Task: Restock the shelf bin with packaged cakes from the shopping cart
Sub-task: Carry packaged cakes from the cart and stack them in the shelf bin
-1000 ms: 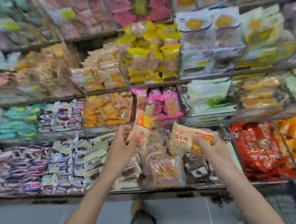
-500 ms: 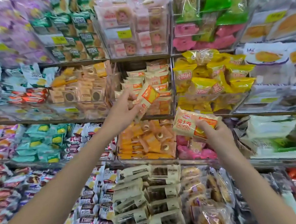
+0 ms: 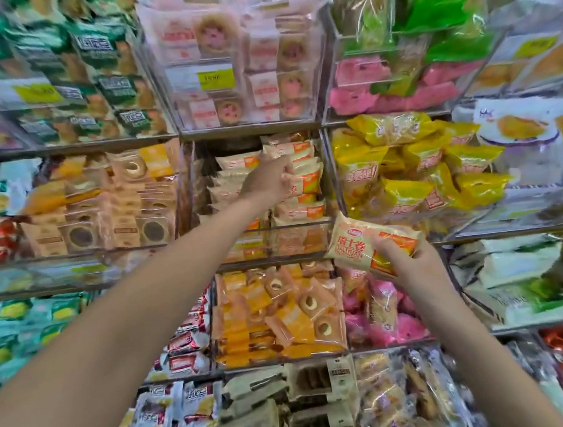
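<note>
Shelves crammed with snack bins. Left hand [image 3: 267, 179] inside clear bin [image 3: 331, 174], gripping cake pack [image 3: 308, 180]; right hand [image 3: 412, 262] pinches second pack [image 3: 355, 245] before yellow packs [image 3: 416, 166].

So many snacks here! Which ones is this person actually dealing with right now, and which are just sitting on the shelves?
Part of the job:
- cake packet at the left hand, going into the middle bin
- second cake packet in the right hand

Just sitting there:
- yellow packets in the bin to the right
- pink packets below
- orange ring cakes
</note>
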Available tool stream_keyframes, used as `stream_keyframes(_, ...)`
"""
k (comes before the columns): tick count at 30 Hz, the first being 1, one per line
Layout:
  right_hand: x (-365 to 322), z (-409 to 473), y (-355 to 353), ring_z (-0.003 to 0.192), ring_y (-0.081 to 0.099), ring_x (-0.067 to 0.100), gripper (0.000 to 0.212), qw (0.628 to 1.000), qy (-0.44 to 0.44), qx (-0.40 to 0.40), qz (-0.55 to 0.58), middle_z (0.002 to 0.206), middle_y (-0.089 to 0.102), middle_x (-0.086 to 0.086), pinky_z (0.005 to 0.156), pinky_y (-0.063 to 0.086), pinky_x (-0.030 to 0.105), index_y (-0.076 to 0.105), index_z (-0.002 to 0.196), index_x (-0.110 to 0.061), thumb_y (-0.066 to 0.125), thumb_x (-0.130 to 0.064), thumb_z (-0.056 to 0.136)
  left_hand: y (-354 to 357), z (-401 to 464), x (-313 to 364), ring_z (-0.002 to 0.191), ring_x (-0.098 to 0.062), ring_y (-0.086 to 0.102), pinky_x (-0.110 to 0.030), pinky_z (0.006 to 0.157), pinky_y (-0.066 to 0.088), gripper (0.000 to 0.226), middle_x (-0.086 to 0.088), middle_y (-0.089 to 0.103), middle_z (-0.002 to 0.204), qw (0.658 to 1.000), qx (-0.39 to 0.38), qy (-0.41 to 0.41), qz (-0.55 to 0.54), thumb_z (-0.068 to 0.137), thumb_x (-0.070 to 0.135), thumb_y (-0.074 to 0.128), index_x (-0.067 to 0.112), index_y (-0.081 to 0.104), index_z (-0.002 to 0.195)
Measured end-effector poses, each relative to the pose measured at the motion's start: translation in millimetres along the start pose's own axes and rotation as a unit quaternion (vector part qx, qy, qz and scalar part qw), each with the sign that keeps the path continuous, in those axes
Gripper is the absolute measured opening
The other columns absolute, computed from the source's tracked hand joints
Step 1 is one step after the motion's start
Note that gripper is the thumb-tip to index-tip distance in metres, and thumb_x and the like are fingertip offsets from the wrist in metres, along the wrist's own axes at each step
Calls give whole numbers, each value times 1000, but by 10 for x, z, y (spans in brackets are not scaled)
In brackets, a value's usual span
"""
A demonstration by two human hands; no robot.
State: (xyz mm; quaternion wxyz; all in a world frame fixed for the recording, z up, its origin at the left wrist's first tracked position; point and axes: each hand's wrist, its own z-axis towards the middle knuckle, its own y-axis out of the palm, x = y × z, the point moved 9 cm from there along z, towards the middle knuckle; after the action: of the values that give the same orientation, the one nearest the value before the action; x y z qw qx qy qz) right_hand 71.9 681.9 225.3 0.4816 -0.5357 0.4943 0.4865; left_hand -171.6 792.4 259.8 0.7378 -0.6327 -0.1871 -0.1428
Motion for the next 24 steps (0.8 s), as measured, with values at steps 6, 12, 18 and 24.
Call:
stream_keyframes(6, 108, 70, -23, 81, 72, 18, 15, 1000, 19, -15, -9, 88, 74, -3, 76, 58, 43, 60, 99, -25, 65, -30, 85, 11, 75, 32, 115, -28, 45, -35, 81, 38, 13, -4, 53, 110, 994, 60, 61, 70, 88, 22, 62, 25, 62, 100)
stream_keyframes(12, 90, 53, 76, 73, 70, 3, 14, 999, 29, -24, 0, 93, 70, -6, 54, 51, 15, 55, 95, -34, 64, -30, 86, 44, 122, 33, 127, -29, 36, -43, 99, 37, 16, -1, 54, 120, 996, 16, 52, 72, 87, 23, 63, 26, 63, 103)
stream_keyframes(18, 18, -9, 63, 74, 70, 4, 14, 999, 26, -32, 7, 95, 69, -3, 53, 52, 15, 56, 97, -32, 65, -28, 86, -78, 10, 21, 123, -21, 41, -41, 99, 40, 25, -1, 50, 124, 999, -40, 27, 7, 86, 30, 64, 25, 60, 111)
stream_keyframes(24, -166, -70, 88, 69, 69, 3, 13, 998, -7, -65, 11, 91, 71, -2, 49, 48, 13, 61, 95, -32, 65, -23, 86, -398, -751, 693, 92, 6, 55, -4, 67, 42, 13, 19, 56, 102, 972, -34, 149, -176, 87, 41, 53, 35, 57, 97)
